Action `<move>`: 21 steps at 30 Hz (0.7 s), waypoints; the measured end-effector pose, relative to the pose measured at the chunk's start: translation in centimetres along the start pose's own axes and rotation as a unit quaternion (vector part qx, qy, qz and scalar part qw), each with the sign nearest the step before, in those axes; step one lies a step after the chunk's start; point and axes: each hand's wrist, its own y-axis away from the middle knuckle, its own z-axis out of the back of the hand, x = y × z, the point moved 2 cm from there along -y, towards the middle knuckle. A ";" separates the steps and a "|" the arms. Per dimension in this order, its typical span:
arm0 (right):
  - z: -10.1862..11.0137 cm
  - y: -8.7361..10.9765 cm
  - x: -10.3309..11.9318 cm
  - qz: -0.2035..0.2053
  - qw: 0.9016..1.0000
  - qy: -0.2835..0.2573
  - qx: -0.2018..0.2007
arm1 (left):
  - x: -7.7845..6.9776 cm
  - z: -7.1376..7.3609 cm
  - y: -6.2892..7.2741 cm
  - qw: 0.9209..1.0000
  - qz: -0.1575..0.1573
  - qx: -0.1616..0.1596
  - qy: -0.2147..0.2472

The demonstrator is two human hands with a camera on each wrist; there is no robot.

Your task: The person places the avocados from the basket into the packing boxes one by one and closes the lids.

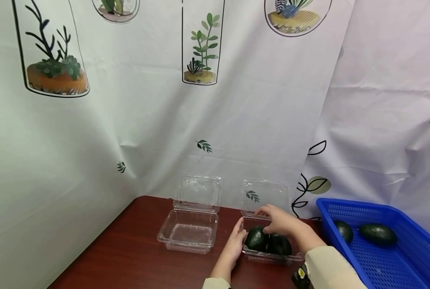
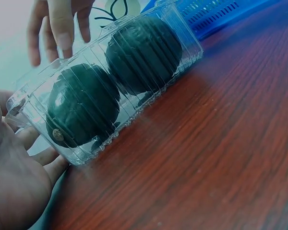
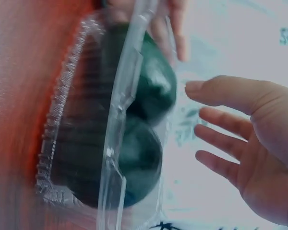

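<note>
A clear plastic clamshell box [image 1: 272,258] stands on the table with its lid [image 1: 269,194] raised against the backdrop. Two dark green avocados lie side by side in its base: a left avocado [image 1: 256,239] and a right avocado [image 1: 280,245]. My left hand [image 1: 232,248] rests against the box's left end, its fingers extended along the wall in the left wrist view. Above the avocados hovers my right hand [image 1: 280,220], fingers loosely spread. In the right wrist view that hand [image 3: 259,139] holds nothing and stands apart from the fruit.
Left of the box is a second open clamshell box [image 1: 189,230] with nothing inside. A blue plastic basket [image 1: 384,265] at the right holds more avocados [image 1: 378,234]. The reddish-brown table [image 1: 128,249] meets a printed white backdrop [image 1: 164,120] behind.
</note>
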 end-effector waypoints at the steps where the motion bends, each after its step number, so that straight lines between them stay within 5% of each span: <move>1: 0.2 0.1 -0.3 -0.010 1.000 -0.005 -0.016 | 0.0 0.0 0.0 1.000 -0.001 0.000 0.004; 5: 1.0 0.6 -1.9 -0.073 0.993 -0.017 -0.096 | 0.0 0.0 -0.1 1.000 0.001 -0.004 0.016; 12: 0.8 2.1 -4.4 -0.224 0.948 -0.047 -0.220 | 0.1 0.3 -0.2 1.000 0.015 -0.020 0.009; 21: -1.8 3.2 -7.3 -0.249 0.919 -0.169 -0.256 | 0.1 0.4 -0.4 1.000 -0.002 -0.019 0.026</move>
